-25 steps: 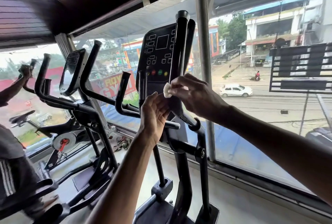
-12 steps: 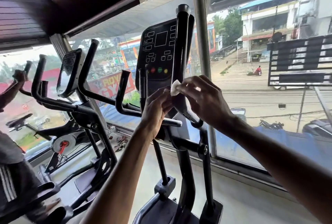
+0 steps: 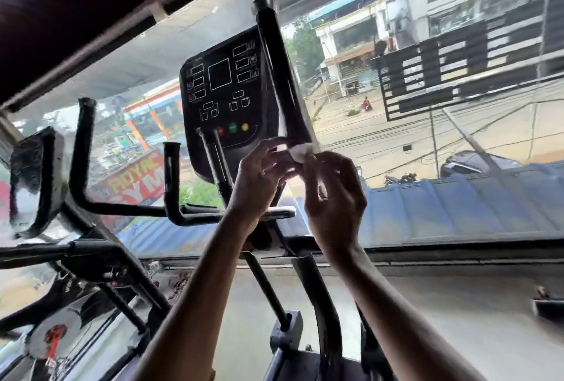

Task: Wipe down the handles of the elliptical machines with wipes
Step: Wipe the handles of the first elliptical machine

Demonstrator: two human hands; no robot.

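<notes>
Both hands are up at the tall black handle (image 3: 276, 69), just beside the console (image 3: 222, 90); my left hand (image 3: 259, 182) and right hand (image 3: 332, 197) each pinch the white wipe (image 3: 300, 151) against its lower end; my worry is that so small a wad, held by fingertips only, slips free or skips the bar's far side; count: one wipe, two hands, two consoles, with the neighbouring console (image 3: 33, 179) far left.

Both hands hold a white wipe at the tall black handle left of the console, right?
No. The head view shows the tall black handle right of the console, not left; the left hand and right hand do hold the white wipe there.
</notes>
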